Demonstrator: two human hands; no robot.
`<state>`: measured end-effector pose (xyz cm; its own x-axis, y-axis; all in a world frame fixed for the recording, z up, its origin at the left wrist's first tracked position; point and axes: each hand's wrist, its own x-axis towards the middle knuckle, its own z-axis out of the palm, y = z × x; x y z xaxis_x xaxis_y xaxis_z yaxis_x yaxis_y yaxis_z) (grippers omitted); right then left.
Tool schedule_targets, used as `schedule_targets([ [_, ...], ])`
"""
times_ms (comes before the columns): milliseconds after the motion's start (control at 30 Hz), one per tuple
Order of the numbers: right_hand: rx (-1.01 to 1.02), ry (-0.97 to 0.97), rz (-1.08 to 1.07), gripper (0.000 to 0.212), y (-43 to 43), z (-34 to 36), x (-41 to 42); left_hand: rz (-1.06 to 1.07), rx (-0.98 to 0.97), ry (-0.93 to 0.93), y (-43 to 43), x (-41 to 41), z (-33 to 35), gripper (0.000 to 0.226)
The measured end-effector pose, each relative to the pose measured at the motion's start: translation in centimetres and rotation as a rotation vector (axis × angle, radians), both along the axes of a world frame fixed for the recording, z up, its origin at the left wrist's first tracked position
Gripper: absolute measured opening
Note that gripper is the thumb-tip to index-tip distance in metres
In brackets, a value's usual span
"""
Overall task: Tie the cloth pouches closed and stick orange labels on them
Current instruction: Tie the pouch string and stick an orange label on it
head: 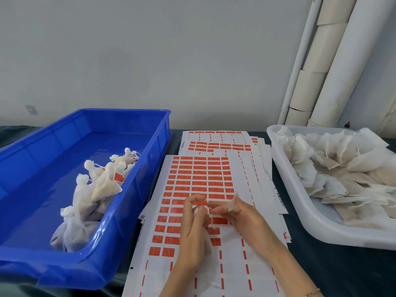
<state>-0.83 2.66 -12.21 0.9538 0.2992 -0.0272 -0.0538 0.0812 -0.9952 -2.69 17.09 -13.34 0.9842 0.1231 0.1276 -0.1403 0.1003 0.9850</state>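
Dark table (321, 264) against a grey wall (150, 61), with both hands over the label sheets (199, 174).
The left hand (192, 228) curls round a pouch (207, 247), and an orange label (200, 203) sits at its fingertips. The right hand (242, 215) meets it there, but its grip is not clear. Tied pouches (102, 183) lie in the blue bin (137, 189) on the left, and open pouches (342, 168) lie in the white tray (300, 206) on the right.
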Motion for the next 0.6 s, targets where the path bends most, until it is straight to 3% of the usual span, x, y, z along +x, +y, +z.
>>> schedule_targets([
  [300,0.025,0.062,0.072,0.077,-0.41,0.19,-0.37,0.014,0.042,-0.07,0.03,0.1,-0.46,0.012],
  [600,0.097,0.101,0.067,0.081,-0.68,0.14,-0.62,0.039,0.121,-0.094,0.01,0.11,-0.86,0.011],
])
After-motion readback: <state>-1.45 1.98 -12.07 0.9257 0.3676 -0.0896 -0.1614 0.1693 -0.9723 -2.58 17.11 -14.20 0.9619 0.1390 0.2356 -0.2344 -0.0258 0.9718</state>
